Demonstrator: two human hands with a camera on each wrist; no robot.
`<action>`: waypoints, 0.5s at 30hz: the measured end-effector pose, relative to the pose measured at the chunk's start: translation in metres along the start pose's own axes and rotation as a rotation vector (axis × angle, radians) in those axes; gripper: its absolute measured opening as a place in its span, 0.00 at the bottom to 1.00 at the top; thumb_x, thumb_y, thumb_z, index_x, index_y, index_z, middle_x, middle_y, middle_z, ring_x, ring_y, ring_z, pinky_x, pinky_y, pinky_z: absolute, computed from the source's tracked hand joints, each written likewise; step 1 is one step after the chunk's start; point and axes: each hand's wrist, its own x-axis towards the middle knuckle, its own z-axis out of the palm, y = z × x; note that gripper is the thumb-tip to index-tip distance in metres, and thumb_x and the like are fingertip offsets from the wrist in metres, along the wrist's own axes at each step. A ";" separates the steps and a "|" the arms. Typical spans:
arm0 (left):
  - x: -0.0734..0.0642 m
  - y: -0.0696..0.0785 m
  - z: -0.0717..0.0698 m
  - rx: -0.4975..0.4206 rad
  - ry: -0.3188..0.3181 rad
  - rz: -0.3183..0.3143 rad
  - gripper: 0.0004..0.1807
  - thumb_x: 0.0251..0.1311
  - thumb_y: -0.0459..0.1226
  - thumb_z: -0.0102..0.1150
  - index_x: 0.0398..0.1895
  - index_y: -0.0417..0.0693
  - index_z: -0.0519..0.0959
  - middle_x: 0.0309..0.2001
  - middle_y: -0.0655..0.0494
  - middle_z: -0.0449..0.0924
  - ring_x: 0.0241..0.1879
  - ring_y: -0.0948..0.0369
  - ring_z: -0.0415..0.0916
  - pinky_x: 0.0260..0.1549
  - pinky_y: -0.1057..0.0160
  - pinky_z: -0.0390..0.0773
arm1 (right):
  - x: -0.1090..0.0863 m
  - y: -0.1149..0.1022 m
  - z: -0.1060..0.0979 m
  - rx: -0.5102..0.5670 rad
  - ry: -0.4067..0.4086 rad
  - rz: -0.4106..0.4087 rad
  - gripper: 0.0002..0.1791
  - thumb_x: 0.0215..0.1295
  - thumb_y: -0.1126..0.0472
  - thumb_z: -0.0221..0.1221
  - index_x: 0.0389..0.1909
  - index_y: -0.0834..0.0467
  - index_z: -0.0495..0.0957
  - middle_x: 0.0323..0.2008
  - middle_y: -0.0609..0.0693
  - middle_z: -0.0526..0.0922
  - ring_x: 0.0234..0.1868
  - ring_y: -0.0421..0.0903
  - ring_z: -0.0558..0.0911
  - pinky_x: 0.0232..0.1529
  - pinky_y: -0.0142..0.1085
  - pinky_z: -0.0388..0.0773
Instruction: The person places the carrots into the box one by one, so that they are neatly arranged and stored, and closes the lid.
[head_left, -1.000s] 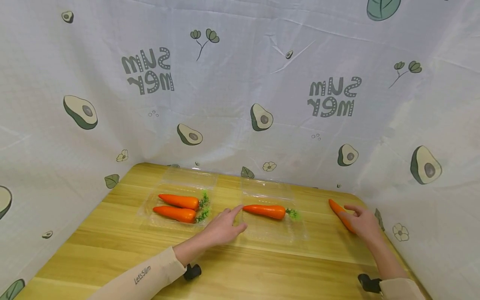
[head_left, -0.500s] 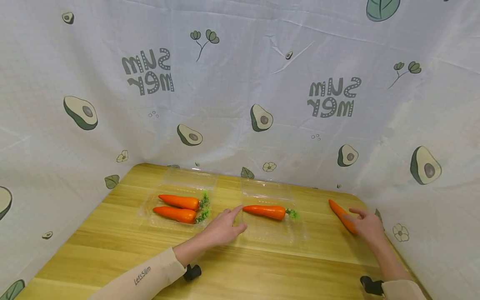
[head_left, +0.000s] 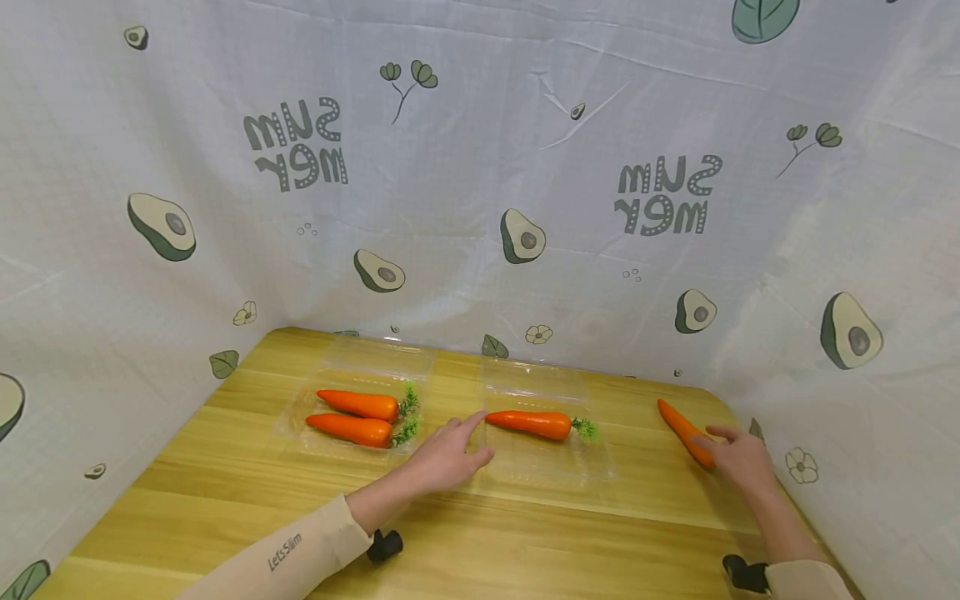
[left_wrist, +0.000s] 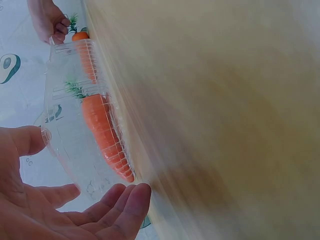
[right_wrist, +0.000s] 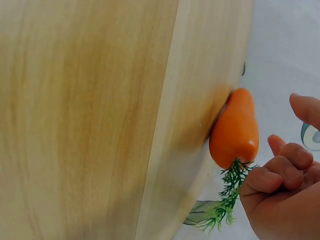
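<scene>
My left hand (head_left: 448,454) reaches to the left edge of a clear plastic box (head_left: 525,475) with a raised lid. Its fingers are spread, with fingertips right at the box wall in the left wrist view. Inside lies one carrot (head_left: 531,423) with green tops, its thin tip toward that hand. On the right, another carrot (head_left: 686,433) rests on the table, pointing away. My right hand (head_left: 741,460) is beside its thick end. In the right wrist view, its fingers (right_wrist: 292,167) curl loosely next to the leafy top (right_wrist: 232,187), with a gap to the orange body.
Another clear box (head_left: 300,437) with its lid laid back stands at the left, holding two carrots (head_left: 356,417). Everything stands on a wooden table (head_left: 510,550). A white curtain (head_left: 450,192) with avocado prints hangs around the back and sides.
My right hand has shifted slightly right, and more of the carrot's thick end shows. That carrot keeps its place. The left hand and both boxes have not moved.
</scene>
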 end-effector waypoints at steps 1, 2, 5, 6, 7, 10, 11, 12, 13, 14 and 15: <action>0.000 0.000 0.000 0.001 0.001 0.000 0.37 0.71 0.54 0.53 0.79 0.56 0.59 0.73 0.33 0.62 0.71 0.37 0.61 0.64 0.33 0.66 | 0.000 0.001 0.000 -0.004 -0.001 -0.001 0.38 0.73 0.46 0.55 0.64 0.77 0.67 0.53 0.79 0.73 0.48 0.69 0.76 0.45 0.54 0.75; 0.000 0.000 0.000 0.000 0.001 0.001 0.37 0.71 0.54 0.53 0.79 0.56 0.59 0.73 0.33 0.62 0.71 0.37 0.61 0.64 0.33 0.66 | 0.001 0.001 0.000 -0.006 -0.004 -0.001 0.38 0.73 0.46 0.55 0.64 0.77 0.67 0.53 0.80 0.73 0.49 0.70 0.76 0.46 0.55 0.75; 0.000 0.000 0.000 0.002 0.003 0.000 0.37 0.71 0.54 0.54 0.79 0.56 0.59 0.73 0.33 0.62 0.71 0.37 0.62 0.64 0.33 0.66 | 0.002 0.001 -0.001 -0.017 -0.014 0.001 0.38 0.73 0.46 0.55 0.64 0.78 0.67 0.57 0.81 0.70 0.53 0.74 0.73 0.51 0.61 0.73; 0.000 0.000 0.000 0.002 0.003 -0.001 0.37 0.71 0.54 0.54 0.79 0.56 0.59 0.73 0.33 0.62 0.71 0.37 0.62 0.64 0.33 0.66 | 0.002 0.001 -0.001 -0.022 -0.017 0.003 0.38 0.73 0.46 0.55 0.64 0.78 0.67 0.59 0.82 0.69 0.55 0.76 0.72 0.53 0.62 0.72; 0.000 0.000 0.000 0.001 0.003 -0.001 0.37 0.71 0.54 0.54 0.79 0.56 0.59 0.73 0.33 0.62 0.71 0.37 0.62 0.63 0.33 0.66 | 0.003 0.001 -0.001 -0.029 -0.021 0.006 0.38 0.73 0.46 0.55 0.63 0.78 0.68 0.60 0.82 0.68 0.56 0.77 0.70 0.54 0.63 0.71; 0.000 0.000 0.000 -0.002 0.002 -0.002 0.37 0.71 0.54 0.54 0.79 0.56 0.59 0.73 0.33 0.62 0.71 0.36 0.61 0.64 0.33 0.66 | 0.003 0.002 0.000 -0.044 -0.033 0.013 0.37 0.73 0.46 0.55 0.63 0.78 0.69 0.63 0.83 0.64 0.60 0.79 0.66 0.58 0.65 0.68; 0.000 0.000 0.000 -0.003 0.002 -0.003 0.37 0.71 0.54 0.54 0.79 0.56 0.59 0.73 0.33 0.62 0.71 0.36 0.61 0.64 0.32 0.66 | 0.004 0.003 0.000 -0.048 -0.034 0.015 0.37 0.73 0.46 0.55 0.62 0.78 0.69 0.62 0.83 0.64 0.60 0.79 0.66 0.58 0.65 0.68; 0.000 0.001 0.000 -0.004 0.001 -0.005 0.37 0.71 0.54 0.54 0.79 0.56 0.59 0.73 0.33 0.62 0.71 0.37 0.61 0.64 0.32 0.65 | 0.004 0.002 0.000 -0.053 -0.032 0.017 0.36 0.73 0.47 0.55 0.62 0.78 0.69 0.62 0.83 0.64 0.59 0.79 0.67 0.58 0.65 0.68; 0.000 0.001 0.000 -0.004 0.001 -0.006 0.37 0.71 0.54 0.54 0.79 0.57 0.59 0.73 0.33 0.62 0.72 0.37 0.61 0.64 0.32 0.65 | 0.004 0.002 0.000 -0.056 -0.034 0.020 0.36 0.72 0.47 0.56 0.61 0.78 0.70 0.62 0.83 0.64 0.59 0.79 0.67 0.57 0.65 0.69; 0.000 0.001 0.000 -0.004 0.000 -0.007 0.37 0.71 0.54 0.54 0.79 0.57 0.59 0.73 0.34 0.62 0.72 0.37 0.61 0.64 0.32 0.65 | 0.004 0.002 0.001 -0.058 -0.033 0.024 0.36 0.72 0.47 0.56 0.61 0.78 0.70 0.61 0.83 0.64 0.58 0.79 0.68 0.57 0.64 0.69; 0.000 0.000 0.001 -0.004 0.000 -0.008 0.37 0.71 0.54 0.54 0.79 0.57 0.59 0.73 0.34 0.62 0.72 0.37 0.61 0.64 0.32 0.65 | 0.004 0.002 0.001 -0.063 -0.031 0.027 0.36 0.72 0.47 0.56 0.60 0.78 0.71 0.61 0.83 0.65 0.57 0.79 0.68 0.57 0.64 0.69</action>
